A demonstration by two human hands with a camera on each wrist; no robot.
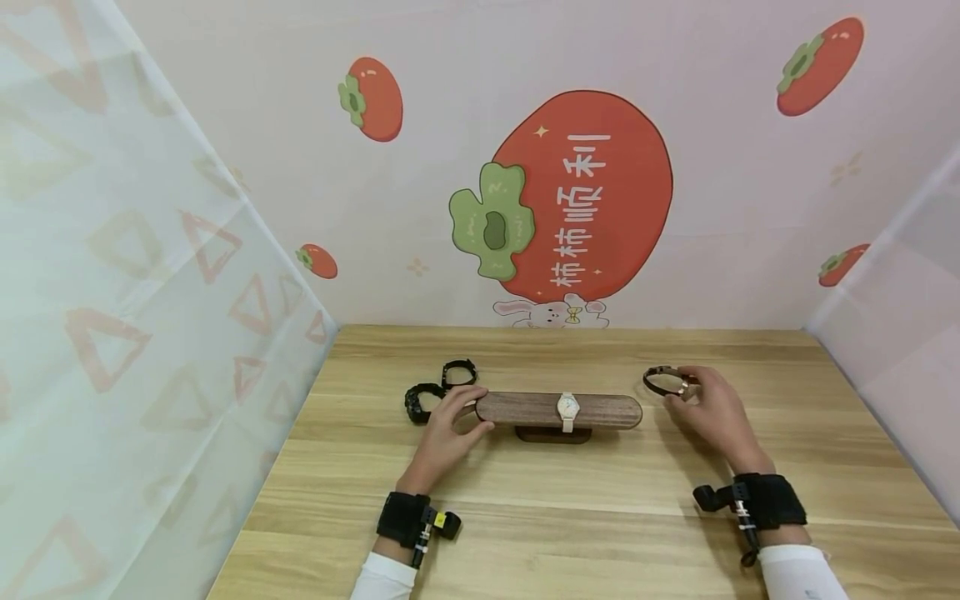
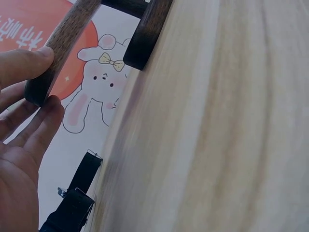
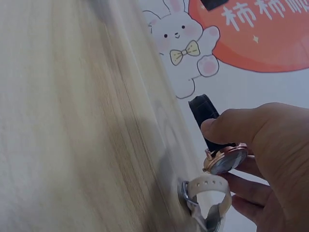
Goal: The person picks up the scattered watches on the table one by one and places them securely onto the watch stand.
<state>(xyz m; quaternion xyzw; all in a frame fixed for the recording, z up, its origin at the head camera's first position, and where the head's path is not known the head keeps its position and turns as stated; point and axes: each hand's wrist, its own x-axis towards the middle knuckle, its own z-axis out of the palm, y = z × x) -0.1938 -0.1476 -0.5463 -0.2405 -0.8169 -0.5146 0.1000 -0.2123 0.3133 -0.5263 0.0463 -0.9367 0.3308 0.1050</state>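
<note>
A dark wooden watch stand (image 1: 517, 407) has a white-strapped watch (image 1: 567, 407) around its bar. My left hand (image 1: 444, 437) grips the bar's left end; in the left wrist view the thumb lies on one face of the bar (image 2: 62, 50) and fingers on the other side. My right hand (image 1: 712, 417), right of the stand, pinches a black-strapped watch (image 1: 663, 382) by its strap near the case. Its rose-gold case (image 3: 227, 158) shows in the right wrist view. Below it there, a pale-strapped watch (image 3: 208, 183) stands as a closed loop on the table.
Left of the stand lie a chunky black watch (image 1: 413, 406) and a slimmer black-strapped watch (image 1: 460, 363), close together. The wooden table (image 1: 555, 525) meets a printed back wall (image 1: 420, 208), with side walls at left and right.
</note>
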